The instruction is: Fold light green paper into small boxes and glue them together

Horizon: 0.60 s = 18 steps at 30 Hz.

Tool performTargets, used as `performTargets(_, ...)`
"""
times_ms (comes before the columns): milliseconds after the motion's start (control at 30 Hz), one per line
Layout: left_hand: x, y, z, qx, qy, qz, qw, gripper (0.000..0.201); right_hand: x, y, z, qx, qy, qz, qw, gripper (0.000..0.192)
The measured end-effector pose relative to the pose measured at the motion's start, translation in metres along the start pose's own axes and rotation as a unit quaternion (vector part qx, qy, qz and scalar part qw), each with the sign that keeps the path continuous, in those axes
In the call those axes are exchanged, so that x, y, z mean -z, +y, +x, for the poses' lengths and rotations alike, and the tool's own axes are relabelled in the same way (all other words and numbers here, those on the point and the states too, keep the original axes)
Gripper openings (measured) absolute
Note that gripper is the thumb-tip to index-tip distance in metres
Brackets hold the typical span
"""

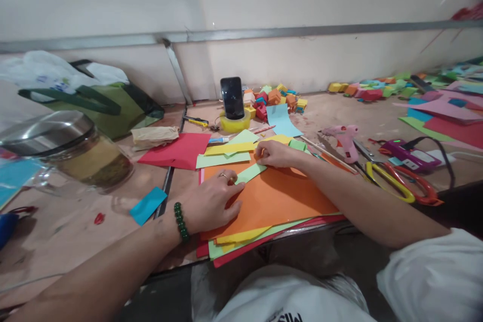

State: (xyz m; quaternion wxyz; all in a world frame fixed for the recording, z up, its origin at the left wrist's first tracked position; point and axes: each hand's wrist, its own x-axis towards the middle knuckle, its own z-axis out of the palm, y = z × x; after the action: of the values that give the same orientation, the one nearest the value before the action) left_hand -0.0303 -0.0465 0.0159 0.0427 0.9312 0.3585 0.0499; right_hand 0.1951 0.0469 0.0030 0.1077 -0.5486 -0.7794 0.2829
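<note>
A light green paper strip lies slantwise on an orange sheet that tops a stack of coloured paper. My right hand has its fingers closed on the strip's right end. At the strip's left end, my left hand rests on the orange sheet, fingertips touching the strip and thumb held apart. Beyond my hands are a yellow strip and a pale green strip. A small curled green paper piece sits beside my right wrist.
Right: pink glue gun, yellow-handled scissors, orange-handled scissors, purple power strip. Behind: phone on a yellow tape roll, small paper cubes. Left: glass jar, green bag, blue paper, red paper.
</note>
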Motion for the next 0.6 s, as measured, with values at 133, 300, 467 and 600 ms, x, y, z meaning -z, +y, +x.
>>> performTargets(133, 0.000, 0.000, 0.000, -0.017, 0.000, -0.004, 1.000, 0.027, -0.001, -0.017, -0.012, 0.018, 0.053, -0.022, 0.998, 0.015)
performTargets(300, 0.005, 0.001, 0.002, -0.005, -0.010, -0.010, 1.000, 0.026, -0.012, -0.032, -0.011, 0.041, 0.032, -0.038, 0.998, 0.017)
performTargets(467, 0.006, 0.002, 0.000, 0.012, -0.019, -0.015, 1.000, 0.025, -0.007, -0.016, 0.003, -0.014, 0.017, -0.035, 0.999, 0.008)
performTargets(600, 0.006, 0.004, -0.003, 0.019, -0.012, -0.015, 1.000, 0.025, -0.004, -0.006, 0.002, -0.041, -0.003, -0.018, 0.999, 0.011)
